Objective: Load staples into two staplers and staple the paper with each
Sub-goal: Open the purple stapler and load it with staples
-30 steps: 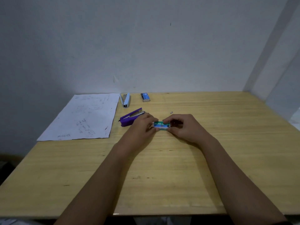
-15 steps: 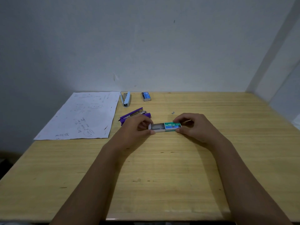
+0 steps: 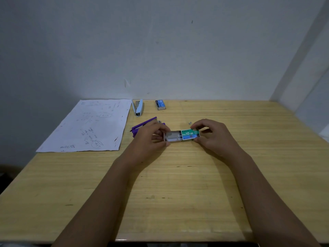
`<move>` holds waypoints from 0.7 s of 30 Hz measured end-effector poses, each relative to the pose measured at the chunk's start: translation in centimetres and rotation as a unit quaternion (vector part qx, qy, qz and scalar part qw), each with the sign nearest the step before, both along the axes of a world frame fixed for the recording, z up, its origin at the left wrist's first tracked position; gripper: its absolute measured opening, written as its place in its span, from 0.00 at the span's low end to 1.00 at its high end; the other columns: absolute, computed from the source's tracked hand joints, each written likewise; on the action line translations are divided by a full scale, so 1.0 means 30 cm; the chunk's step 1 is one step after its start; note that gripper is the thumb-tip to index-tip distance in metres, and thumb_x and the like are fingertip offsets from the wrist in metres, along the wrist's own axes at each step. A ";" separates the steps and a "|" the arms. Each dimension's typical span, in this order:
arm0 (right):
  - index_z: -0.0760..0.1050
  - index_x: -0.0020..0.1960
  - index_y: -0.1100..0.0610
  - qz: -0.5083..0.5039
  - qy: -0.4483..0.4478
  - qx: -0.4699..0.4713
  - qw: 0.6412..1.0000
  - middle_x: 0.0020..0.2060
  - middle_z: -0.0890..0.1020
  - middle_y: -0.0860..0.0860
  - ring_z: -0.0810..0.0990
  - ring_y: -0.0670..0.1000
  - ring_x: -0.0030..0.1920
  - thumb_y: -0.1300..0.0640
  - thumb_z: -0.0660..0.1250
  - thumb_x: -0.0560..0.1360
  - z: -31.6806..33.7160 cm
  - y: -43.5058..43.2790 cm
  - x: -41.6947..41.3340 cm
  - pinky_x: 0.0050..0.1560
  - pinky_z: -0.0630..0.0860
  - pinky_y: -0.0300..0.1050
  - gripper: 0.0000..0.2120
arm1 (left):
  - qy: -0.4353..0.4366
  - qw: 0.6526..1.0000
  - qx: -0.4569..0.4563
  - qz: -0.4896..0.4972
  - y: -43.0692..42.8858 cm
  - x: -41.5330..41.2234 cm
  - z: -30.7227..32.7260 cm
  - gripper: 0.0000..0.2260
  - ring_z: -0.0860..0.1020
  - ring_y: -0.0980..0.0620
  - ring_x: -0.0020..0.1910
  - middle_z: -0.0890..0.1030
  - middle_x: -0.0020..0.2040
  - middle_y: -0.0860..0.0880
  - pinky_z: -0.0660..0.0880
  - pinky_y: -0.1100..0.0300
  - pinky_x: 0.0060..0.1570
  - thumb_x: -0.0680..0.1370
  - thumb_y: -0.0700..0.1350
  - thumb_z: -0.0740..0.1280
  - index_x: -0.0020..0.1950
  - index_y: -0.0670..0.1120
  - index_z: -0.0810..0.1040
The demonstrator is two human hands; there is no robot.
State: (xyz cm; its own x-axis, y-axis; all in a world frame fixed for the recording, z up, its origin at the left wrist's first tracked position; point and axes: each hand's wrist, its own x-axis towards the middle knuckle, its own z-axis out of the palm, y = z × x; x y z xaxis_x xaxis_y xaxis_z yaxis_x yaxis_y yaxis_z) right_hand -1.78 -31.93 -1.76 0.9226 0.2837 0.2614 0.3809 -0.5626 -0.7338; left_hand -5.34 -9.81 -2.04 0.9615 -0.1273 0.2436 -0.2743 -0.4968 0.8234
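**Staple box half-open, both hands on it**

Both hands worked the staple box (image 3: 181, 136) just above the table (image 3: 178, 184), mid-table. The left hand (image 3: 151, 138) pinched the outer end of the inner tray (image 3: 173, 136), thumb below and fingers curled over the top. The right hand (image 3: 211, 136) pinched the green sleeve (image 3: 189, 134) at its far end between curled fingers and thumb. The tray stood partway out of the sleeve toward the left, with pale staple strips showing inside.

Step in hand, as I judged it: getting a strip out. To do it well, keep the tray level so the strips don't spill. Hold the sleeve by its edges rather than squeezing its flat faces, which would jam the slide. Draw the tray straight along the sleeve's axis, far enough to lift one strip.

The purple stapler (image 3: 144, 123) lay just behind the left hand, partly hidden by it and seemingly open. The pale blue stapler (image 3: 138, 108) and a blue staple box (image 3: 160, 104) sat near the back wall. The paper (image 3: 89, 125) lay well to the left. A small grey scrap (image 3: 189, 122) lay just beyond the right hand's fingers; what it was, I couldn't tell.
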 end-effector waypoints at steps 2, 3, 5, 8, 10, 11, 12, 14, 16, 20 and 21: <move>0.78 0.51 0.51 -0.001 -0.001 -0.004 1.000 0.50 0.79 0.42 0.76 0.40 0.53 0.65 0.72 0.69 0.000 0.000 -0.001 0.51 0.73 0.29 0.14 | 0.002 1.000 0.004 0.000 0.000 0.002 0.000 0.16 0.77 0.58 0.51 0.75 0.52 0.58 0.74 0.76 0.44 0.70 0.38 0.74 0.53 0.52 0.77; 0.78 0.51 0.50 -0.002 -0.001 -0.007 1.000 0.50 0.79 0.42 0.76 0.40 0.53 0.65 0.72 0.70 0.000 0.001 -0.001 0.51 0.73 0.28 0.14 | 0.002 1.000 0.005 0.000 -0.001 0.002 0.000 0.16 0.77 0.59 0.51 0.75 0.52 0.58 0.74 0.77 0.43 0.70 0.38 0.74 0.53 0.52 0.77; 0.78 0.52 0.50 -0.003 0.000 -0.012 1.000 0.50 0.79 0.42 0.76 0.39 0.53 0.65 0.71 0.70 0.000 0.002 -0.001 0.50 0.72 0.25 0.14 | 0.001 1.000 0.010 0.001 -0.002 0.002 -0.001 0.16 0.77 0.59 0.51 0.76 0.53 0.56 0.73 0.77 0.43 0.70 0.39 0.74 0.52 0.53 0.76; 0.78 0.53 0.52 -0.005 0.008 -0.015 1.000 0.52 0.79 0.43 0.75 0.40 0.53 0.65 0.70 0.71 0.001 0.005 -0.003 0.48 0.71 0.24 0.13 | -0.002 1.000 0.007 0.002 -0.004 0.004 -0.001 0.15 0.76 0.60 0.50 0.76 0.53 0.56 0.72 0.78 0.42 0.70 0.38 0.74 0.52 0.53 0.76; 0.78 0.54 0.53 -0.002 0.006 -0.021 1.000 0.54 0.79 0.44 0.75 0.40 0.53 0.65 0.69 0.72 0.000 0.006 -0.003 0.49 0.72 0.25 0.13 | -0.002 1.000 0.007 0.003 -0.005 0.005 -0.002 0.15 0.76 0.61 0.50 0.76 0.53 0.55 0.72 0.78 0.42 0.70 0.38 0.74 0.52 0.52 0.76; 0.78 0.55 0.53 0.001 0.007 -0.024 1.000 0.55 0.79 0.46 0.75 0.41 0.54 0.65 0.69 0.72 -0.002 0.007 -0.003 0.49 0.72 0.26 0.13 | -0.003 1.000 0.008 0.004 -0.006 0.006 -0.002 0.15 0.76 0.60 0.50 0.76 0.53 0.55 0.73 0.78 0.42 0.70 0.38 0.74 0.52 0.52 0.77; 0.78 0.55 0.54 0.003 0.009 -0.026 1.000 0.56 0.79 0.47 0.75 0.41 0.55 0.65 0.68 0.72 -0.003 0.008 -0.003 0.49 0.73 0.27 0.13 | -0.004 1.000 0.007 0.005 -0.008 0.007 -0.003 0.15 0.76 0.60 0.50 0.76 0.53 0.54 0.73 0.78 0.42 0.70 0.39 0.74 0.53 0.51 0.77; 0.77 0.56 0.54 0.007 0.012 -0.030 0.999 0.57 0.79 0.49 0.75 0.42 0.56 0.66 0.67 0.73 -0.004 0.010 -0.002 0.48 0.72 0.26 0.14 | -0.006 1.000 0.002 0.006 -0.010 0.008 -0.004 0.15 0.77 0.60 0.50 0.76 0.53 0.54 0.73 0.78 0.42 0.70 0.40 0.74 0.54 0.50 0.78; 0.78 0.55 0.53 0.007 0.009 -0.029 1.000 0.59 0.79 0.49 0.74 0.44 0.59 0.66 0.65 0.73 -0.001 0.015 -0.006 0.51 0.72 0.28 0.14 | -0.010 1.000 0.001 0.004 -0.014 0.008 -0.004 0.14 0.77 0.60 0.50 0.76 0.53 0.55 0.73 0.77 0.42 0.70 0.41 0.74 0.53 0.52 0.78; 0.79 0.50 0.50 -0.014 -0.025 -0.045 0.999 0.59 0.76 0.45 0.72 0.44 0.60 0.60 0.65 0.75 0.013 0.056 -0.024 0.59 0.69 0.40 0.08 | -0.017 1.000 0.007 0.010 -0.016 0.011 -0.005 0.14 0.76 0.60 0.49 0.76 0.53 0.55 0.73 0.77 0.42 0.71 0.40 0.74 0.54 0.50 0.79; 0.79 0.49 0.50 -0.016 -0.041 -0.064 0.997 0.58 0.76 0.43 0.72 0.43 0.58 0.58 0.65 0.75 0.019 0.072 -0.027 0.58 0.69 0.41 0.07 | -0.015 1.000 0.007 0.012 -0.019 0.011 -0.005 0.14 0.76 0.60 0.49 0.76 0.53 0.54 0.73 0.78 0.42 0.71 0.40 0.73 0.54 0.49 0.79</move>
